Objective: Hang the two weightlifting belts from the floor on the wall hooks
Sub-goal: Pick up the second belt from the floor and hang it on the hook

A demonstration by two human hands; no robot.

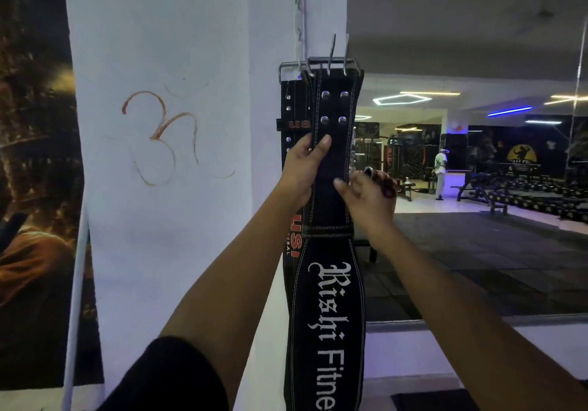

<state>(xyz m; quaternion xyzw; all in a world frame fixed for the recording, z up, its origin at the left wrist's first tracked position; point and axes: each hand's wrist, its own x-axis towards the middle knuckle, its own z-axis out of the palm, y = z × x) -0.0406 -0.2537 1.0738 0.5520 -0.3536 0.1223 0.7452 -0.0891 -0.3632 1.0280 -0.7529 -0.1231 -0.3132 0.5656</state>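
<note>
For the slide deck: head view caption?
Both hands hold front belt at pillar, over second belt.

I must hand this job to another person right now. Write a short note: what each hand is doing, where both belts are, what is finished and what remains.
Left hand: gripping the left edge of the front belt, thumb across its face.
Right hand: fingers open, touching that belt's right edge, not clamped.
Front belt (white lettering): hangs upright at the corner of the white wall; its buckle is at the top, at hook height. The hook itself is hidden, so I cannot tell whether it is seated.
Rear belt (red lettering): hangs directly behind, its own buckle up beside the first.
Done: both belts are off the floor.
Left: check the front buckle holds, then let go.
</note>
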